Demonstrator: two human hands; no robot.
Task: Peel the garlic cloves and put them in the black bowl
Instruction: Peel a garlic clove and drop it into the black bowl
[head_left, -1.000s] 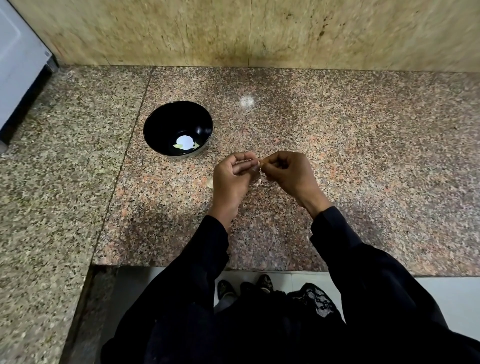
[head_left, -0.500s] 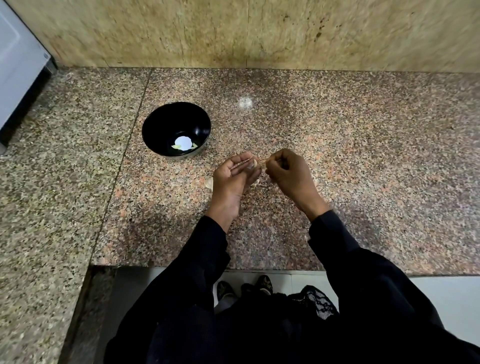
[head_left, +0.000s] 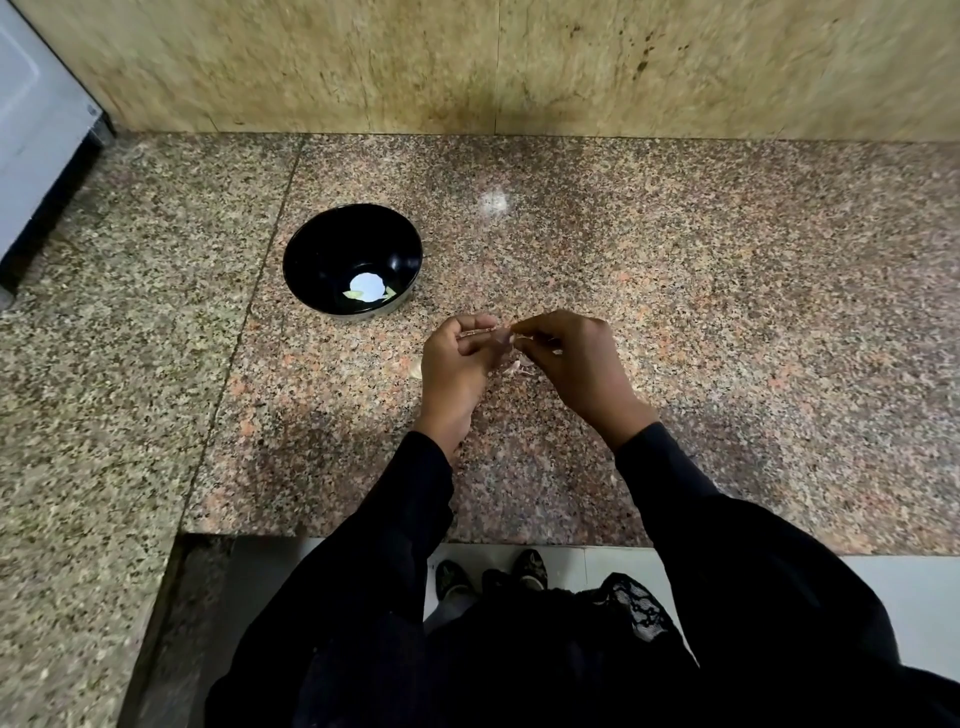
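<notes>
Hands (head_left: 511, 345) pinch one papery garlic clove (head_left: 505, 339) beside round black bowl (head_left: 332, 244).

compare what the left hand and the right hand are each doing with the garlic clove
The left hand curls round the garlic clove and holds it; the right hand pinches at its tip with thumb and fingertips. The left hand lies nearer the black bowl, the right farther off. Both hang above the granite counter, fingers curled.

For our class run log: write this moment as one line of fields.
step: peeling | left hand: holds small garlic clove | right hand: pinches its skin | round black bowl: apart, up-left
</notes>
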